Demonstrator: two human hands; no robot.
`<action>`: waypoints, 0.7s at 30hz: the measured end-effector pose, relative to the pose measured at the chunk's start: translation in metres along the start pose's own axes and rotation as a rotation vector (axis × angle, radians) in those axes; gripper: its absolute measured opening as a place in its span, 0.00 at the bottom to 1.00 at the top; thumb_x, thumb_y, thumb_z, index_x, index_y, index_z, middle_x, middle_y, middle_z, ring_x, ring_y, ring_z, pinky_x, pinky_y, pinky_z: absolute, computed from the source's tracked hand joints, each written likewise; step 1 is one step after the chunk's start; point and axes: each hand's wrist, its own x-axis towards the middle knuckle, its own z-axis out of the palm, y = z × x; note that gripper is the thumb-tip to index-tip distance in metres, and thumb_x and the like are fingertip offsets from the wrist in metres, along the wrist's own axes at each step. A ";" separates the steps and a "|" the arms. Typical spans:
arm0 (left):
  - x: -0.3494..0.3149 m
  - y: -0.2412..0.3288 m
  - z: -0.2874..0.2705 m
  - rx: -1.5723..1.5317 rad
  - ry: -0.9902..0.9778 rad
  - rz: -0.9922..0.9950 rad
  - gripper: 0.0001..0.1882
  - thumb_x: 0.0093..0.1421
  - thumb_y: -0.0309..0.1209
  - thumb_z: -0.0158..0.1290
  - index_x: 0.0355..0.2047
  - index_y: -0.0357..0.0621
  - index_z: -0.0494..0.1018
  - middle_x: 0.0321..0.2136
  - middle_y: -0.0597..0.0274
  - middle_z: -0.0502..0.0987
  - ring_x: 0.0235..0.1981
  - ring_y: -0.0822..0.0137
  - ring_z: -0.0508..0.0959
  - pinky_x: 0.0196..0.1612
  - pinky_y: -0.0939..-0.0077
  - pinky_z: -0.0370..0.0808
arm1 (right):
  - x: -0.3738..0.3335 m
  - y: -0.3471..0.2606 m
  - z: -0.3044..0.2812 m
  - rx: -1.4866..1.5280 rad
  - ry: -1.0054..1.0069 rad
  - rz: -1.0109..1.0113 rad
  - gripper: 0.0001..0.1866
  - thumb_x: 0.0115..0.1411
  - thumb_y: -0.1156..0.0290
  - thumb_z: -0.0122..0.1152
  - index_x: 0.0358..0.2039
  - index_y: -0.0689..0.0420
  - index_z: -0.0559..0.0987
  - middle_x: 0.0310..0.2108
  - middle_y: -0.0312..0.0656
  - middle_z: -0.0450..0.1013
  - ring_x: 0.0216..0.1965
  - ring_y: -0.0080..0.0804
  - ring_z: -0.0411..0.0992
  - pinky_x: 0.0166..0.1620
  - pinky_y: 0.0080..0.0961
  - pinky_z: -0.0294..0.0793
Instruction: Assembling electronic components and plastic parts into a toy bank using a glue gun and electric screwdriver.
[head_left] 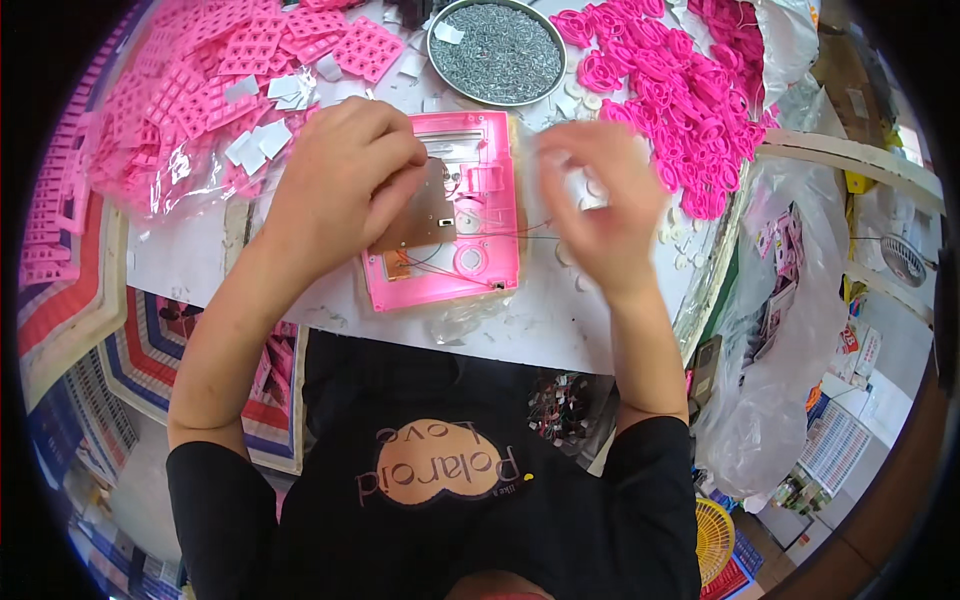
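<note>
The left hand (345, 185) is back-up with its fingers curled, thumb and fingertips closed on the edge of a brown board (425, 215). The right hand (605, 195) sits across from it, bent at the knuckles and blurred — I cannot tell whether anything is pinched in it.

Between the two hands lies the pink case (505, 230), inside facing up. The board covers much of its left half, just beneath the left hand; whether it rests there or is lifted a little, I cannot say. Thin wires (425, 263) run across the case below the board, and a fine strand reaches from the case toward the right hand. A pink ring (470, 258) shows in the near part of the case.

Beyond the hands, between them, stands a round dish (500, 102) full of small metal pieces. Past the left hand is a heap of pink grids (255, 45), with white squares (258, 148) on top. Beyond the right hand spreads a pile of pink loops (670, 90) — small white discs (592, 101) lie scattered nearby on the table (560, 330). Well to the right of that hand hangs a clear bag (745, 420).
</note>
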 end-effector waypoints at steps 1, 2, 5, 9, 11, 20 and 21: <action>-0.002 0.002 0.001 0.026 0.010 0.027 0.07 0.54 0.25 0.59 0.34 0.42 0.75 0.35 0.59 0.75 0.40 0.54 0.74 0.45 0.61 0.69 | 0.014 0.005 -0.012 -0.013 0.130 0.031 0.11 0.48 0.78 0.71 0.35 0.58 0.82 0.35 0.40 0.78 0.36 0.33 0.75 0.39 0.27 0.75; -0.002 0.003 0.003 0.035 0.006 0.032 0.07 0.53 0.25 0.60 0.34 0.42 0.75 0.35 0.59 0.75 0.40 0.54 0.75 0.45 0.60 0.69 | 0.029 0.012 -0.017 0.200 0.323 0.097 0.11 0.50 0.79 0.71 0.36 0.58 0.82 0.32 0.37 0.78 0.36 0.28 0.75 0.38 0.25 0.75; -0.008 0.005 0.007 0.080 0.005 0.030 0.08 0.52 0.25 0.61 0.34 0.43 0.76 0.36 0.60 0.75 0.42 0.54 0.75 0.48 0.58 0.69 | 0.090 0.026 -0.021 0.501 0.450 0.066 0.29 0.58 0.68 0.66 0.58 0.63 0.68 0.54 0.53 0.70 0.49 0.40 0.72 0.53 0.31 0.71; -0.008 0.006 0.009 0.090 0.011 0.038 0.10 0.50 0.25 0.61 0.34 0.44 0.76 0.37 0.62 0.76 0.45 0.55 0.75 0.50 0.58 0.69 | 0.142 0.034 -0.041 0.529 0.274 0.115 0.33 0.59 0.60 0.66 0.59 0.64 0.67 0.44 0.49 0.74 0.46 0.33 0.73 0.49 0.27 0.70; -0.011 0.006 0.010 0.086 0.009 0.019 0.10 0.50 0.25 0.62 0.34 0.44 0.76 0.38 0.62 0.75 0.45 0.56 0.74 0.50 0.57 0.69 | 0.147 0.024 -0.041 0.787 0.152 0.066 0.27 0.59 0.62 0.65 0.53 0.65 0.70 0.34 0.43 0.75 0.37 0.29 0.74 0.41 0.24 0.71; -0.021 0.007 0.017 0.059 0.023 -0.015 0.14 0.46 0.26 0.63 0.35 0.45 0.77 0.40 0.65 0.76 0.47 0.58 0.73 0.53 0.55 0.66 | 0.058 -0.010 0.033 0.637 0.052 0.206 0.13 0.55 0.83 0.65 0.40 0.65 0.73 0.31 0.47 0.76 0.25 0.31 0.75 0.32 0.31 0.79; -0.021 0.006 0.018 0.055 0.028 -0.012 0.15 0.45 0.26 0.63 0.36 0.45 0.77 0.41 0.66 0.76 0.47 0.58 0.73 0.53 0.55 0.66 | 0.048 -0.015 0.041 0.746 0.068 0.295 0.13 0.55 0.83 0.65 0.40 0.64 0.73 0.28 0.46 0.75 0.24 0.29 0.74 0.33 0.32 0.79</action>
